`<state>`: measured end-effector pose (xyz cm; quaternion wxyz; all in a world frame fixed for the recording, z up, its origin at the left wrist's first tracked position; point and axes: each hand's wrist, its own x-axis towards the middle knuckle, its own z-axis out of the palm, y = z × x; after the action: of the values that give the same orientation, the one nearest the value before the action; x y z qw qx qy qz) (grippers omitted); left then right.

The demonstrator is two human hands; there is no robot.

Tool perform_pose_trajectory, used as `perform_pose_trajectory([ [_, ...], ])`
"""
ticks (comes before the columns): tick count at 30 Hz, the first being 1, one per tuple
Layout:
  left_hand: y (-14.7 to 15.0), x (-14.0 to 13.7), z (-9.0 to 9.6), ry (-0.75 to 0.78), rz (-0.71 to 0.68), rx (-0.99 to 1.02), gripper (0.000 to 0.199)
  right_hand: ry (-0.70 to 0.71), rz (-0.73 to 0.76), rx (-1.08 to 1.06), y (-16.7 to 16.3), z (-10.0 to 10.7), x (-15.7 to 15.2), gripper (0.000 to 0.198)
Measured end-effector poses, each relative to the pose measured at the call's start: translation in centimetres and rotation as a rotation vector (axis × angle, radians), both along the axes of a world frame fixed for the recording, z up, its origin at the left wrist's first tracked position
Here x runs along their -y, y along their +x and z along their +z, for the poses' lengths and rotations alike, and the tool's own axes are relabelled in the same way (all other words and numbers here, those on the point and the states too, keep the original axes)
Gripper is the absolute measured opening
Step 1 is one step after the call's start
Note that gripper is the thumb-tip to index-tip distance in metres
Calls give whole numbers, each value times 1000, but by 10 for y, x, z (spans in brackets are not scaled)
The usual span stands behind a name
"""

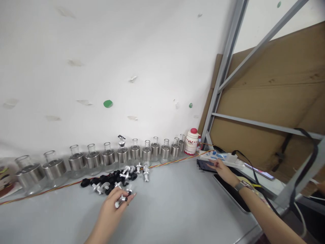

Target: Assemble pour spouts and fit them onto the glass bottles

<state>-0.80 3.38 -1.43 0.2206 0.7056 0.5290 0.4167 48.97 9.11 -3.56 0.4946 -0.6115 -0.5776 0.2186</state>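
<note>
My left hand (pixel 111 205) is closed around a small silver-and-black pourer spout (pixel 120 202), just in front of a loose pile on the table. In that pile lie several silver spout pieces (pixel 146 173) and several black caps (pixel 85 182). My right hand (pixel 220 170) reaches to the far right, fingers stretched over a dark phone (pixel 206 165); a fingertip appears to touch its screen. Behind the pile, a row of glass bottles with metal sleeves (pixel 92 158) stands against the wall. One of them carries a silver pourer (pixel 122 140) in its neck.
A cream jar with a red lid (pixel 191 144) ends the row. By my right wrist are a dark tablet (pixel 232 193), a white power strip (pixel 220 156) and black cables. A twisted red-yellow wire (pixel 175 161) runs along the bottles. A grey metal frame (pixel 215 98) rises at right.
</note>
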Motion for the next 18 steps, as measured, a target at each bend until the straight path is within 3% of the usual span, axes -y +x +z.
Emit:
perform_pose_trajectory([
  [9,0,1,0,-13,-9,-5,25,-10,62,-6,-5,-1,2,18],
  [18,0,1,-1,-11,-4,-6,27,-45,-34,104,-7,-2,-20,17],
])
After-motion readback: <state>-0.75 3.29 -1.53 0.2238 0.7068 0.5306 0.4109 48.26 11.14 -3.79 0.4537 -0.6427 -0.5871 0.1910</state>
